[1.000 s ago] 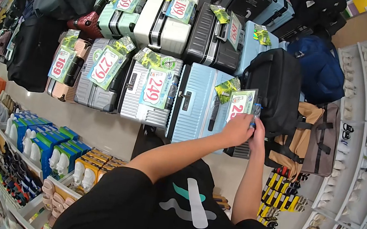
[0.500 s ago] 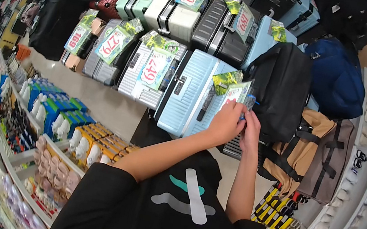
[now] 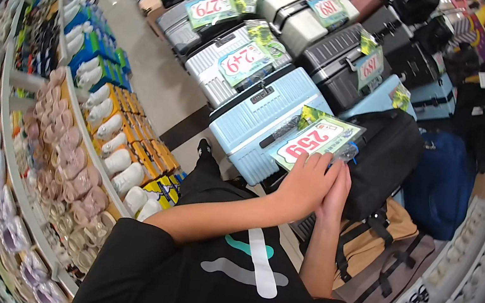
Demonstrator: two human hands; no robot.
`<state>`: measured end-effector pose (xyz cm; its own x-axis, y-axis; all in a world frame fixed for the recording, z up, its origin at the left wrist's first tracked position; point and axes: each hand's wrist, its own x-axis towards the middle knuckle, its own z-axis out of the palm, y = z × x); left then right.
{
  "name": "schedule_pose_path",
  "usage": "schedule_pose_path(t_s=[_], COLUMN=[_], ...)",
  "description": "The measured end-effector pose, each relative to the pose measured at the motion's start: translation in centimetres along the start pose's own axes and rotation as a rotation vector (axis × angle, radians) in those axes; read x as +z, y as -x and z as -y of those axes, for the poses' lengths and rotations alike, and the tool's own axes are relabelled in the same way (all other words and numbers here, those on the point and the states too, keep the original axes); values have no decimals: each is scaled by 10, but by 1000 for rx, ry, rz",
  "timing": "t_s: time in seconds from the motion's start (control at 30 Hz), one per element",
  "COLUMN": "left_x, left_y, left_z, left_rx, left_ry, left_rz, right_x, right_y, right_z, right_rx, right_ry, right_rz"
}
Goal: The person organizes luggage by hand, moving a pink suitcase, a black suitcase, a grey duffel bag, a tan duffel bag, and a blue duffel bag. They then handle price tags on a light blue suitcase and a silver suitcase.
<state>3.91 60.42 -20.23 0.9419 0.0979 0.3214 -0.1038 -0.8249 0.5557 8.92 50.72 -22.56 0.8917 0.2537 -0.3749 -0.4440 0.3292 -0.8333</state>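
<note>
The person's two hands are together, the left hand crossing over toward the right hand, with their fingers meeting at a small clear plastic piece that shows a bit of blue. This piece sits just beyond the fingertips, at the right end of the price sign marked 259. It may be loose wrapping or a separate small item; the fingers cover too much of it to tell, and whether they clamp it or merely touch it is equally hidden.

The sign lies tilted, overlapping the right side of the light blue suitcase in this view, and the left fingers are at its lower edge. The black bag is just beyond the right hand, close behind the clear piece.

For fine handling here, one hand would do best to steady the plastic while the other does the moving, since thin clear material is likely to slip or crumple if both pull at once. Light fingertip pressure should serve better than a full grip. The left fingers need care around the sign, whose card could bend or be dragged askew. A slight parting of the wrists would uncover the piece and give a clearer look at where the fingers press.
</note>
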Motion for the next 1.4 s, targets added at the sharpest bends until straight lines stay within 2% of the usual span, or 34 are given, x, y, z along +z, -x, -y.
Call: schedule_pose_path(t_s=[0.17,0.33,0.53,0.8,0.9,1.07,1.2,1.3,1.33,1.4], left_x=[-21,-18,-18,-10,-14,-20,-38,-48,-51,-57], left_y=[24,38,53,71,74,87,96,102,103,106], left_z=[6,19,28,7,6,11,14,18,19,20], left_rx=[-6,-103,-87,-82,-102,-113,-131,-122,-122,-123], left_ry=[-93,47,109,-65,-26,-14,-20,-81,-82,-155], left_rz=[-10,50,75,90,161,108,127,125,119,189], right_x=[13,23,23,9,8,-6,3,-2,-4,-2], right_y=[20,44,55,72,73,67,71,67,66,65], right_z=[-4,-12,-19,-16,-15,-19,-20,-17,-13,-4], right_rx=[69,75,118,88,79,156,181,173,169,-69], right_ry=[63,91,127,232,255,320,367,649,652,1084], right_rz=[19,27,32,-56,-18,130,165,275,278,168])
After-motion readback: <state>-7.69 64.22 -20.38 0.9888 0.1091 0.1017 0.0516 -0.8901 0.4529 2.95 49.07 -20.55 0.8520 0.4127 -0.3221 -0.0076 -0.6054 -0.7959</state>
